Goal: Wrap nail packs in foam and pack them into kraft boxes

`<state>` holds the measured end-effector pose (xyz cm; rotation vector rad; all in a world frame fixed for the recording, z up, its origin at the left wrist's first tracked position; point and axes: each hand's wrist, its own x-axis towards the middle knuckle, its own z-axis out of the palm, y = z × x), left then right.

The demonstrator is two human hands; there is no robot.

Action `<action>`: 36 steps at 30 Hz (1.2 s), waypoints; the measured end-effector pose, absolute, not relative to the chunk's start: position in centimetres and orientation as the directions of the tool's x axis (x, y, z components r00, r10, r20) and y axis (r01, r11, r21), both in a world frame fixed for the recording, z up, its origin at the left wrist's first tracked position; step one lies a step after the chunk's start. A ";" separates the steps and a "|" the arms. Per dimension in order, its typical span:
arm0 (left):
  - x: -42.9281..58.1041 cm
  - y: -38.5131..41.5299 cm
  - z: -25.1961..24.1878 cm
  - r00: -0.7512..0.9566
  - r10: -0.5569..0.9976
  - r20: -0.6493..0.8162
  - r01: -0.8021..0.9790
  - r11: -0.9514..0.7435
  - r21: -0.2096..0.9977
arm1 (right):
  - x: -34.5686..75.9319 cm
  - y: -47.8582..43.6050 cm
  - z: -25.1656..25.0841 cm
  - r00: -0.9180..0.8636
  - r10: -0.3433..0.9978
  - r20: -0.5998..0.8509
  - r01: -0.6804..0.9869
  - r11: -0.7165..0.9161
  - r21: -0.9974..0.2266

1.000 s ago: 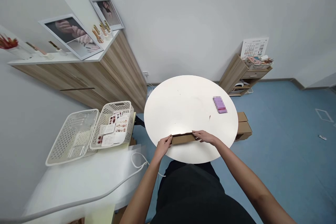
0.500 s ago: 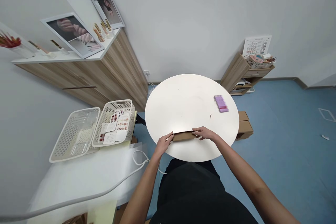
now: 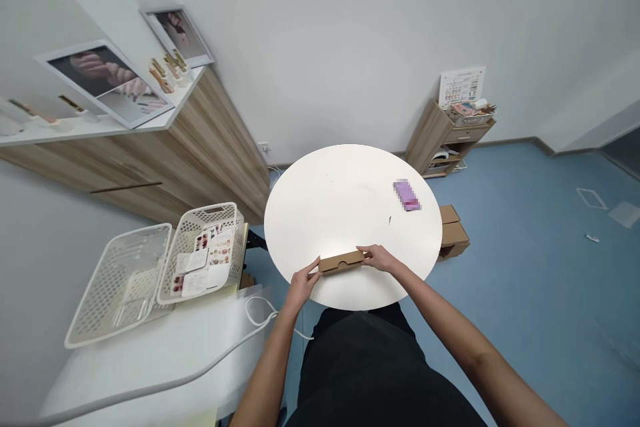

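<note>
A flat brown cardboard box (image 3: 341,262) lies near the front edge of a round white table (image 3: 350,213). My left hand (image 3: 303,281) grips its left end with curled fingers. My right hand (image 3: 381,258) holds the right end, fingers pressed on the box. A small purple object (image 3: 406,195) rests on the table's right side, well away from both hands.
Two white plastic baskets (image 3: 160,267) stand on a white surface at the left, one with printed cards inside. A white cable (image 3: 250,327) runs over that surface. A wooden cabinet (image 3: 200,140) lines the left wall; a small shelf (image 3: 440,137) and cardboard boxes (image 3: 453,235) are on the blue floor behind.
Both hands keep hold of the box, which now lies flatter on the table. The view has shifted slightly to the right.
</note>
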<state>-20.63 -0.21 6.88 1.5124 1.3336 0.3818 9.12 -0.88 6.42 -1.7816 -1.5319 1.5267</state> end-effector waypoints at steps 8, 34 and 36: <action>-19.5 -1.0 5.6 0.198 0.891 -0.409 0.536 0.252 0.806 | 7.8 -3.0 5.6 -0.002 0.901 -0.433 0.419 -0.393 -0.819; -8.9 -4.9 5.7 -0.001 0.878 -0.479 0.127 0.476 0.870 | 12.9 -7.4 7.1 0.331 0.878 -0.345 -0.164 -0.306 -0.938; -5.7 -6.0 6.1 0.024 0.891 -0.454 0.146 0.446 0.883 | 15.5 -8.6 7.5 0.352 0.871 -0.344 -0.229 -0.276 -0.934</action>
